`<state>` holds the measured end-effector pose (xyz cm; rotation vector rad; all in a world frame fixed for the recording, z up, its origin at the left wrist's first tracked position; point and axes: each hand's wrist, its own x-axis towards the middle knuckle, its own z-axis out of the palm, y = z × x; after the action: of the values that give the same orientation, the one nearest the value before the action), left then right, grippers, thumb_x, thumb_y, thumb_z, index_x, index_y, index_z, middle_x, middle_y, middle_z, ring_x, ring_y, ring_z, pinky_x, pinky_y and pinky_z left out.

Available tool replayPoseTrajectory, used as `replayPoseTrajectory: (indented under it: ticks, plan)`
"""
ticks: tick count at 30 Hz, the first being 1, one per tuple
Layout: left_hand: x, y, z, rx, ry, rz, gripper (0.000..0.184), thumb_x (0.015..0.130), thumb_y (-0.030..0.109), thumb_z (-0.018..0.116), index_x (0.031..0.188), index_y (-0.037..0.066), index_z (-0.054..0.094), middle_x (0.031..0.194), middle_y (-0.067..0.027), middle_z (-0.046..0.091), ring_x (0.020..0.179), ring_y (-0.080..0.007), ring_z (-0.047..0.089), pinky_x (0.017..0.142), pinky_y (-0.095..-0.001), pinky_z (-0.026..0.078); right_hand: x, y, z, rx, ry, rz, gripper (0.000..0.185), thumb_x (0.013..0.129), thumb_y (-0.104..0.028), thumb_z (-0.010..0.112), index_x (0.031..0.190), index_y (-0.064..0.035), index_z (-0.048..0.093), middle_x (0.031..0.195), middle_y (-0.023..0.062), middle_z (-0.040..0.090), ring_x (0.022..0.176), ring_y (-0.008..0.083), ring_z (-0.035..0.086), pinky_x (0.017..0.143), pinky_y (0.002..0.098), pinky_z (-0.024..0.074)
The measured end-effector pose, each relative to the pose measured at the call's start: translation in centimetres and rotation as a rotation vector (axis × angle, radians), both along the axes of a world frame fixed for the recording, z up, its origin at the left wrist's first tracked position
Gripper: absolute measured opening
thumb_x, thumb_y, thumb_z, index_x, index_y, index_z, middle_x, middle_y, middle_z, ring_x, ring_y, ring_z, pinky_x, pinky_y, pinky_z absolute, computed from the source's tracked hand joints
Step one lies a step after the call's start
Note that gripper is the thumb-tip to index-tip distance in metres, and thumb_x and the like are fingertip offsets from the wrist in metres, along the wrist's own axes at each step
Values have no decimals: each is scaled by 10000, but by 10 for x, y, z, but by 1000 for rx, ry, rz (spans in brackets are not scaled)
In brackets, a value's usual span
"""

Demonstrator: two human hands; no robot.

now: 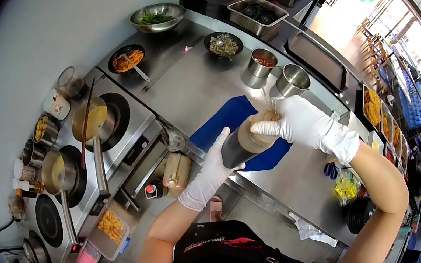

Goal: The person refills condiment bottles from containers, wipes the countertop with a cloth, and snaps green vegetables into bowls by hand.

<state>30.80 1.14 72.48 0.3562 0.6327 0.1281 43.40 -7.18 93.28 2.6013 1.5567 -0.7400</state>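
A clear squeeze bottle [242, 146] with dark liquid in its lower part is tilted in front of me, over the counter's edge. My left hand [209, 174], in a white glove, is wrapped around the lower part of the bottle. In a white glove too, my right hand [298, 124] grips the bottle's upper end, its fingers curled around the top. The glove partly hides the cap and nozzle. Behind the bottle a dark blue cloth [221, 119] lies on the steel counter [179, 86].
Two saucepans with pale yellow contents, a nearer pan [54, 173] and a farther pan [91, 119], stand on burners at left. Steel pots [293, 82] and a bowl of shredded orange food [126, 60] line the counter's back. Below it hangs a jug [176, 172] area with bottles.
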Motion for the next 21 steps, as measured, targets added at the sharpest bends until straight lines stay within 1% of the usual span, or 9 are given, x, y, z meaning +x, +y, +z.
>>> replayPoseTrajectory:
  ticks: [3, 4, 8, 10, 12, 14, 17, 18, 21]
  plan:
    - [1, 2, -3, -26, 14, -44, 491, 904, 568, 518, 1150, 145, 566, 969, -119, 650, 788, -294, 621, 534, -376, 474, 1, -10, 2, 246, 78, 227, 486, 791, -364, 732, 1044, 28, 597, 971, 206, 646, 915, 354, 644, 804, 370, 506]
    - [2, 4, -14, -55, 2, -76, 494, 905, 570, 513, 1149, 144, 567, 971, -119, 650, 781, -294, 619, 532, -375, 471, 15, -15, -17, 445, 66, 427, 397, 755, -160, 726, 1094, -7, 585, 1014, 183, 637, 959, 358, 625, 825, 382, 493]
    - [4, 3, -19, -88, 32, -100, 510, 909, 579, 494, 1151, 136, 568, 974, -126, 651, 758, -301, 613, 523, -372, 463, 20, -14, -13, 376, 39, 690, 551, 721, -51, 708, 1239, -44, 522, 1182, 186, 581, 1125, 362, 558, 921, 410, 460]
    - [3, 3, -15, -81, 5, -95, 509, 909, 578, 497, 1155, 138, 567, 981, -129, 651, 754, -305, 613, 522, -367, 461, 17, -14, -11, 499, -5, 721, 564, 738, -116, 733, 1248, -30, 508, 1204, 199, 566, 1095, 367, 574, 895, 407, 472]
    - [4, 4, -14, -74, -11, -93, 508, 908, 577, 501, 1159, 139, 565, 989, -130, 651, 756, -306, 613, 521, -363, 461, 16, -15, -13, 556, 7, 613, 571, 755, -193, 751, 1238, -12, 506, 1193, 214, 567, 1055, 374, 590, 867, 406, 482]
    - [5, 5, -16, -69, -15, -91, 506, 907, 575, 507, 1162, 142, 564, 998, -129, 651, 762, -305, 616, 520, -360, 461, 15, -15, -15, 541, 76, 372, 580, 772, -281, 762, 1209, 13, 516, 1148, 229, 584, 1006, 381, 606, 837, 405, 490]
    - [5, 3, -12, -38, -14, -77, 499, 906, 572, 517, 1167, 149, 561, 1008, -126, 651, 774, -303, 618, 522, -359, 463, 3, -5, 5, 53, 117, 79, 601, 782, -372, 755, 1160, 39, 532, 1066, 242, 608, 964, 392, 617, 825, 401, 500]
    - [6, 3, -12, -50, -23, -88, 462, 915, 553, 516, 1145, 155, 566, 1006, -101, 651, 783, -278, 622, 512, -363, 474, 2, -8, 7, 111, 113, 137, 565, 780, -359, 750, 1120, 47, 550, 1002, 245, 623, 962, 386, 619, 843, 389, 494]
    - [5, 3, -14, -77, -26, -96, 387, 935, 513, 517, 1102, 168, 574, 1003, -50, 651, 801, -225, 629, 494, -372, 497, 11, -13, 5, 262, 150, 287, 566, 769, -331, 755, 1141, 41, 546, 1037, 243, 618, 986, 381, 616, 873, 380, 487]
